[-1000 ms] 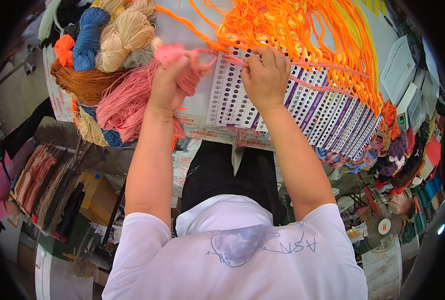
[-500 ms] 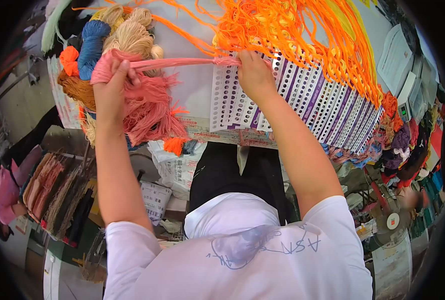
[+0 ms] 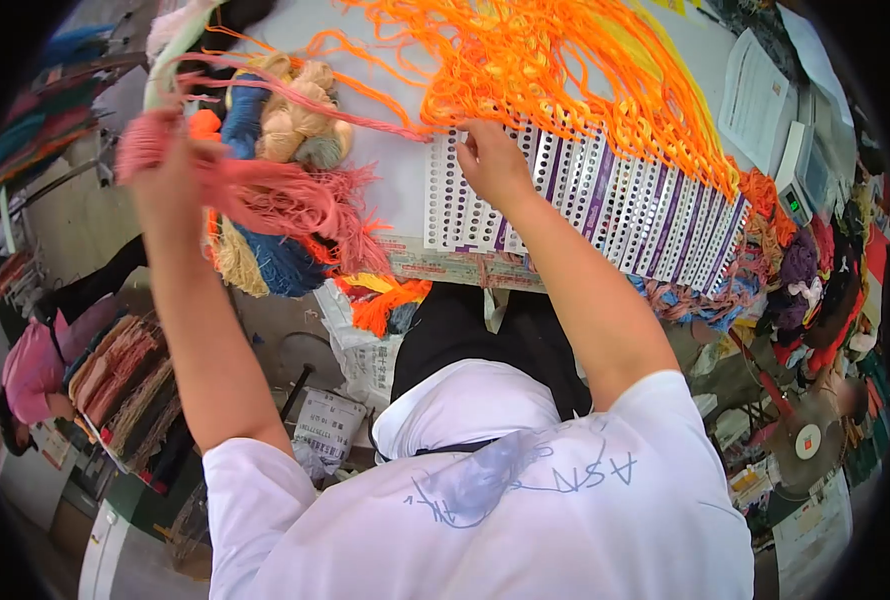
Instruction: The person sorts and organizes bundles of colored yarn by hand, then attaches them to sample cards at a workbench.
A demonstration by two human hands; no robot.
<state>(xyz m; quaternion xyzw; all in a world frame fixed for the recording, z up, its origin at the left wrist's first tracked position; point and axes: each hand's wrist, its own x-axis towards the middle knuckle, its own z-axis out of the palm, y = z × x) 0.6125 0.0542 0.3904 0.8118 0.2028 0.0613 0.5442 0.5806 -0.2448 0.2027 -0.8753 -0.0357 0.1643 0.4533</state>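
Observation:
My left hand (image 3: 173, 170), smeared by motion, is closed round a thick hank of pink yarn (image 3: 255, 190) whose loose ends hang to the right. A long pink strand (image 3: 315, 103) stretches from the upper left to the top corner of the perforated cards. There my right hand (image 3: 497, 168) hovers over the white and purple perforated cards (image 3: 565, 195), thumb and forefinger apart, just right of the strand's end. Orange thread (image 3: 525, 60) lies in a large tangle beyond the cards, its loops reaching along their upper ends.
Beige yarn (image 3: 300, 115) and blue yarn (image 3: 245, 120) lie beside my left hand. Papers (image 3: 755, 95) and a scale (image 3: 795, 175) are at the right. A person in pink (image 3: 35, 365) is at the far left, near a rack of yarn (image 3: 125, 380). A fan (image 3: 805, 440) stands lower right.
My left hand has moved left with the pink hank. My right hand has come off the pink strand, which now lies slack across the table.

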